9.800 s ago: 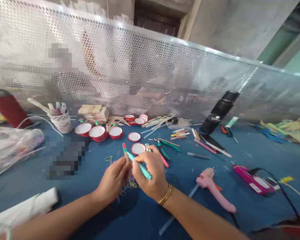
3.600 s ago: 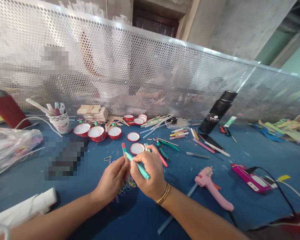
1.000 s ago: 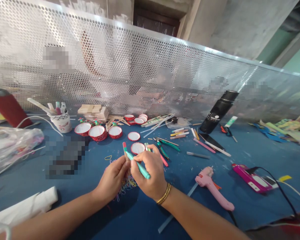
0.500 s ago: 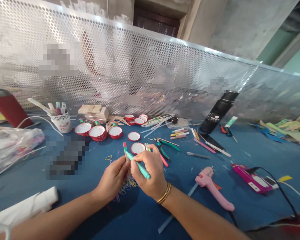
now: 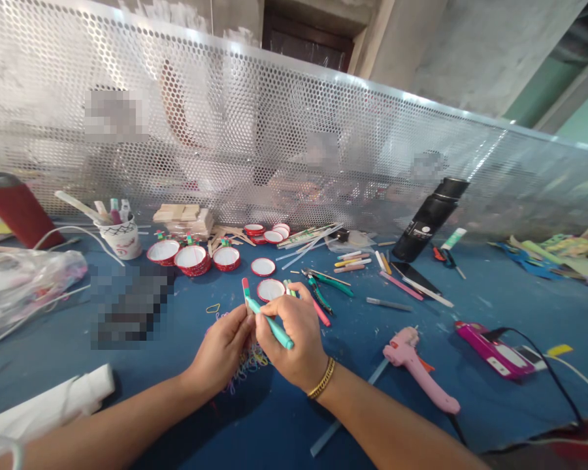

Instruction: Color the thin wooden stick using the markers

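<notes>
My left hand point(image 5: 224, 349) pinches the lower part of a wooden craft stick point(image 5: 245, 285), which stands nearly upright with a red tip and a green band under it. My right hand point(image 5: 294, 333) grips a teal marker point(image 5: 277, 329) like a pen. The marker's tip touches the stick or lies right beside it, below the red end. Colourful loops of string or rubber bands point(image 5: 255, 359) lie under both hands, partly hidden. Just beyond the fingers rests a red-rimmed lid point(image 5: 270, 290), white inside.
Several more red lids point(image 5: 191, 259) stand behind, left of pliers point(image 5: 318, 290) and loose markers point(image 5: 353, 261). A pink glue gun point(image 5: 419, 369) lies at the right, near a purple device point(image 5: 494, 349). A black bottle point(image 5: 428, 220) stands by the perforated metal screen point(image 5: 274, 111).
The marker has shifted very slightly against the stick, and the green band now looks a little longer. Both hands stay in nearly the same place.
</notes>
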A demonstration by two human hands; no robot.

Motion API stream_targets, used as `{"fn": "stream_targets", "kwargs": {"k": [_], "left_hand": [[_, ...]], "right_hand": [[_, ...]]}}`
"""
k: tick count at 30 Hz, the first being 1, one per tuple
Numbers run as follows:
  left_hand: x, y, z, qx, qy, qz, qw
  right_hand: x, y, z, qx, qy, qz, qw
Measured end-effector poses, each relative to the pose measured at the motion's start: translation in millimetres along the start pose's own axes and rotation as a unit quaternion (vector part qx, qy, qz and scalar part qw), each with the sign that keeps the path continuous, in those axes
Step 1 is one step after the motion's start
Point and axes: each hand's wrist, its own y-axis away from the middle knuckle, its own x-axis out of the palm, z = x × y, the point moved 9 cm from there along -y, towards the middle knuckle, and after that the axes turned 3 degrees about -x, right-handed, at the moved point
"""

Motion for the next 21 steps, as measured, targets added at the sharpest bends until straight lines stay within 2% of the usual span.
{"fn": "stream_targets", "kwargs": {"k": [21], "left_hand": [[1.1,1.4,-4.5,0.002,-0.007,0.001,1.0]], "right_hand": [[-0.8,-1.3,-2.7,0.002,-0.001,-0.005,1.0]]}}
